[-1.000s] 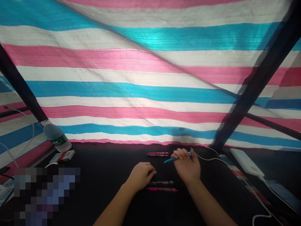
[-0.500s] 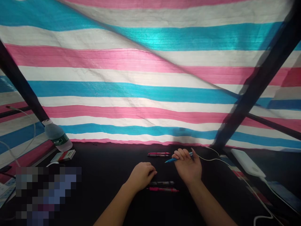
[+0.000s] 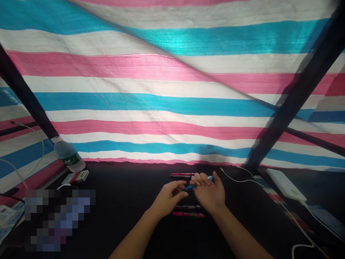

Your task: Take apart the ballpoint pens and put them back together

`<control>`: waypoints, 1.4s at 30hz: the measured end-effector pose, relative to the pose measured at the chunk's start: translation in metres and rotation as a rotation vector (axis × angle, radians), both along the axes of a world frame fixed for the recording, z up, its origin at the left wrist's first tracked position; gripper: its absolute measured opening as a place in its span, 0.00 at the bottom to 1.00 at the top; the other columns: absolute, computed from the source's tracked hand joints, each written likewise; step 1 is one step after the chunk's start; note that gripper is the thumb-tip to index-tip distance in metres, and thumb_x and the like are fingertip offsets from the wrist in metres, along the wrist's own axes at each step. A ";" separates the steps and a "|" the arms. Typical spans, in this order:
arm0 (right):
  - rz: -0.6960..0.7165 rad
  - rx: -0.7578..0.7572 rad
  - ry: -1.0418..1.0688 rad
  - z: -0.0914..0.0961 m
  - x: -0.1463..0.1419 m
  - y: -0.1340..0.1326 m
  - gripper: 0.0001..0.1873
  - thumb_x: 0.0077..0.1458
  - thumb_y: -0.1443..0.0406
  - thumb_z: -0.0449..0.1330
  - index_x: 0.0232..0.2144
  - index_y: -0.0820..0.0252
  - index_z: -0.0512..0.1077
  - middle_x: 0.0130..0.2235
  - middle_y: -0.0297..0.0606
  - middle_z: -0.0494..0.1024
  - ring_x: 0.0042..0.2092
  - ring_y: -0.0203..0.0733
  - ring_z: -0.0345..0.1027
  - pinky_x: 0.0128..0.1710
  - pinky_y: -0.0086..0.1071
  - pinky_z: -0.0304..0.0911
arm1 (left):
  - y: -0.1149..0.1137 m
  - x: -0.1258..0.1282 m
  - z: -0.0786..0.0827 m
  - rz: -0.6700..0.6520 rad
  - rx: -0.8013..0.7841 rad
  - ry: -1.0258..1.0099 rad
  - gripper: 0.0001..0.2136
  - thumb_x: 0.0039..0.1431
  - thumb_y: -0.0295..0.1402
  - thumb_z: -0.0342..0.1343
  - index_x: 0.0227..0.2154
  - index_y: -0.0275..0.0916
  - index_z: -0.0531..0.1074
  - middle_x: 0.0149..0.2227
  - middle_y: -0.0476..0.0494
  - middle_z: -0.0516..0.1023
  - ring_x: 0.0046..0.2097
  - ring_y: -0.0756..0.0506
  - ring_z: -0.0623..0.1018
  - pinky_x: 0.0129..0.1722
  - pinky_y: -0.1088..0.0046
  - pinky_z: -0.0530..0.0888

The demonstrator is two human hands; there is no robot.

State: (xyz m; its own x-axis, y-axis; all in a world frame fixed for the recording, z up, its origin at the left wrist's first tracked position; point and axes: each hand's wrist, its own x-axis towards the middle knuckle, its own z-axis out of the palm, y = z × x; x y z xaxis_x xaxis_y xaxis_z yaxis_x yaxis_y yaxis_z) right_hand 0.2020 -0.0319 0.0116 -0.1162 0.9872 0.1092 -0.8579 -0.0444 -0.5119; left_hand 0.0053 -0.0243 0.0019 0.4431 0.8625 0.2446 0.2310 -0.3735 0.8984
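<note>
A blue pen lies slanted across the fingers of my right hand, which is curled around it with the palm turned up. Its lighter end shows near the thumb. My left hand reaches to the pen's lower left end, thumb and fingers apart on either side of it; whether they touch it I cannot tell. Behind the hands lie a red pen and a dark pen, side by side. Nearer to me, a black pen and a red pen rest on the black table.
At the left stand a plastic bottle and a small box. A white power bank with white cables lies at the right. Striped sheeting and dark poles enclose the table.
My left hand has moved up and right to the blue pen's end, its fingers spreading from the thumb. My right hand, holding the pen, has shifted slightly left.
</note>
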 end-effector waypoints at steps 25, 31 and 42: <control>-0.493 0.088 -0.488 -0.035 0.005 0.024 0.10 0.58 0.58 0.65 0.28 0.56 0.73 0.29 0.32 0.68 0.33 0.41 0.60 0.36 0.35 0.57 | 0.003 -0.024 0.007 -0.251 0.265 0.543 0.10 0.59 0.36 0.64 0.44 0.46 0.82 0.41 0.48 0.79 0.41 0.45 0.79 0.42 0.72 0.72; -0.547 0.102 -0.902 -0.038 0.007 0.022 0.10 0.59 0.56 0.63 0.30 0.54 0.75 0.30 0.34 0.72 0.35 0.46 0.63 0.39 0.38 0.58 | -0.001 -0.019 0.010 -0.266 0.252 0.546 0.10 0.60 0.37 0.63 0.44 0.46 0.82 0.41 0.46 0.79 0.42 0.44 0.79 0.42 0.71 0.73; -0.529 0.373 -1.775 -0.077 0.016 0.035 0.20 0.60 0.65 0.56 0.53 0.43 0.75 0.58 0.37 0.75 0.58 0.58 0.60 0.54 0.55 0.57 | -0.005 -0.017 0.008 -0.283 0.304 0.563 0.17 0.54 0.46 0.68 0.45 0.48 0.81 0.41 0.46 0.79 0.42 0.43 0.79 0.43 0.71 0.73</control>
State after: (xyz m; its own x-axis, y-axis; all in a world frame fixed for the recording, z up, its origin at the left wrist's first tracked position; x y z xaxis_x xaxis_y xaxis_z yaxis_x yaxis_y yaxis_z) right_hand 0.2181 0.0030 -0.0655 -0.0530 0.9115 0.4078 0.7175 0.3188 -0.6194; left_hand -0.0121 -0.0294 0.0102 0.7704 0.6253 0.1241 0.4876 -0.7034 0.5172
